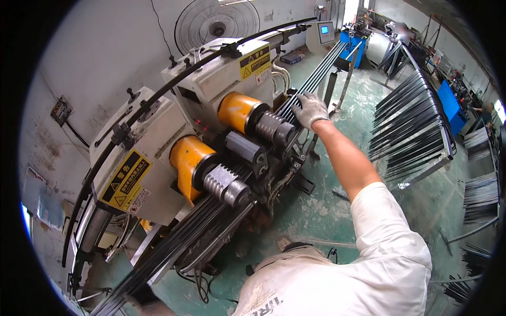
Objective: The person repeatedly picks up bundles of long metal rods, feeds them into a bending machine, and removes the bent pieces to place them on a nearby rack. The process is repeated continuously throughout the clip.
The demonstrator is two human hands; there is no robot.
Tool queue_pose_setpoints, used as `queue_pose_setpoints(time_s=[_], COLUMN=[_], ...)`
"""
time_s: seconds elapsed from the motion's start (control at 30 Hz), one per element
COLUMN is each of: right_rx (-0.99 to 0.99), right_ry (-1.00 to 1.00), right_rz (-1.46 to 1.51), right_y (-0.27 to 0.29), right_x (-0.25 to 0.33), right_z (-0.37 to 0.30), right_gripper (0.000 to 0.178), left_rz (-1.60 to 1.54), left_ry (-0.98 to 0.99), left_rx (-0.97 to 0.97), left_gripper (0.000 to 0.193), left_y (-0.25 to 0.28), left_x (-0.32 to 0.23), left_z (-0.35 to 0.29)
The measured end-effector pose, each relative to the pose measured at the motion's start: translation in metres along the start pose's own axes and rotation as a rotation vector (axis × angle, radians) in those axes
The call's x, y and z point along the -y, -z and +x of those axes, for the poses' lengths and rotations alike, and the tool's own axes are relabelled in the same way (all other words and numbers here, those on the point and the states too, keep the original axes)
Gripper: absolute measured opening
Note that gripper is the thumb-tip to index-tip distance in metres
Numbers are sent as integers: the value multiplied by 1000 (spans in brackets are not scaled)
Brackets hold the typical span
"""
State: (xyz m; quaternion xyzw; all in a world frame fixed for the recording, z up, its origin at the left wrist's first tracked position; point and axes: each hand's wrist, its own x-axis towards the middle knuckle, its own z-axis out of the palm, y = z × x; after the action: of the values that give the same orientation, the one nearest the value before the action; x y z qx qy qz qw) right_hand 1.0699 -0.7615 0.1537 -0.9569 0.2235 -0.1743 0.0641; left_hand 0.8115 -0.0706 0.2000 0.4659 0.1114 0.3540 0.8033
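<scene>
Right hand [311, 109]: gloved, laid over dark rods [176, 237]; grip cannot be told
Left hand [143, 299]: shadowed, partly cut off near rods' lower end; grip cannot be told
Hands: set well apart
Rods: carried along white machine's [211, 79] near edge, past two orange cylinders [237, 111]

Even, moderately bright light filled the workshop. A tall opening [351, 11] at the far end and another bright opening [499, 111] at the right rim were blown out to white. The green floor [342, 155] carried a pale sheen, while shadow gathered beneath the white machine housing [163, 179]. Fisheye distortion bowed straight edges inside a black surround; distant detail looked soft.
</scene>
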Motion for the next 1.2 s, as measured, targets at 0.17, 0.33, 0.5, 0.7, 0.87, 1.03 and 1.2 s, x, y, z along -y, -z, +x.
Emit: queue_pose_setpoints(time_s=[0.17, 0.33, 0.5, 0.7, 0.87, 1.03, 1.2], right_rx=[-126, -285, -465, -641, -1124, -535, -41], right_ry=[25, 43, 75, 111, 113, 461, 314], right_rz=[-106, -238, -234, -268, -183, 193, 1524], right_y=[19, 65, 120, 217, 268, 306, 319], right_x=[10, -13, -4, 35, 74, 104, 184], right_z=[30, 81, 132, 159, 176, 203, 69], right_gripper=[86, 97, 96, 97, 119, 52, 15], left_rz=[839, 1027, 734, 872, 923, 849, 810], left_ry=[-647, -885, -418, -752, -797, -654, -619], left_rx=[11, -210, -52, 208, 558, 846, 783], left_gripper=[36, 23, 71, 66, 56, 28, 40], left_y=[-3, -92, -162, -238, -321, -390, -379], left_x=[-45, -64, -97, -87, -62, -30, -16], left_z=[73, 76, 69, 71, 47, -6, 5])
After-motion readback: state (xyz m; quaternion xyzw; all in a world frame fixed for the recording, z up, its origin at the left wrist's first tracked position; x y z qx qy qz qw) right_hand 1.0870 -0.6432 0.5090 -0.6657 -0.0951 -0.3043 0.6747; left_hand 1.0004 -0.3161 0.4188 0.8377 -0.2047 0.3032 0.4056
